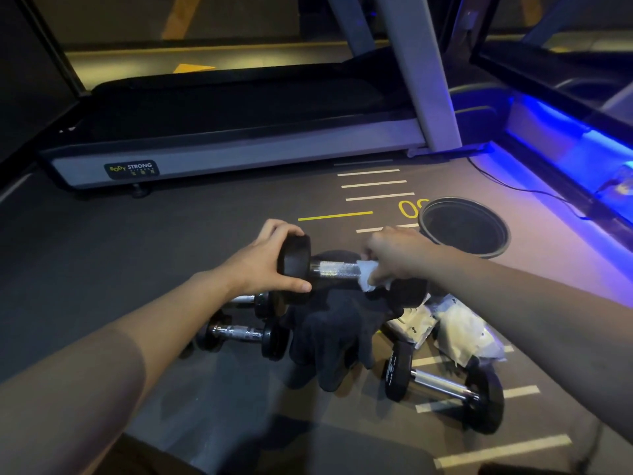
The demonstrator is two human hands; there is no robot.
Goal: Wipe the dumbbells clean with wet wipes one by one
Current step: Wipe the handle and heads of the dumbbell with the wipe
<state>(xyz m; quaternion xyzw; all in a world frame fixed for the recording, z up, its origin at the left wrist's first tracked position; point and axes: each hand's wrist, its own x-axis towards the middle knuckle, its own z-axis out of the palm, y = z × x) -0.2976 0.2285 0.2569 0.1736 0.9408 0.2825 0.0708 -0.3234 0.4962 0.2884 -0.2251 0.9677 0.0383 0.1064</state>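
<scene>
Both hands closed: L [263,258] on dumbbell [337,269], R [397,255] w/ wipe [368,274].

We are seeing a treadmill [236,145] stretching across the upper frame, and a round bin [465,228] sitting right of centre.

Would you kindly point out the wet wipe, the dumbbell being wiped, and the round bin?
wet wipe [368,274], head view, white fold on the handle.
dumbbell being wiped [337,269], head view, knurled metal handle.
round bin [500,249], head view, near rim.

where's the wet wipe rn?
Head view, centre-right: the wet wipe is in the right hand, wrapped on the held dumbbell handle, above the dark cloth.
</scene>
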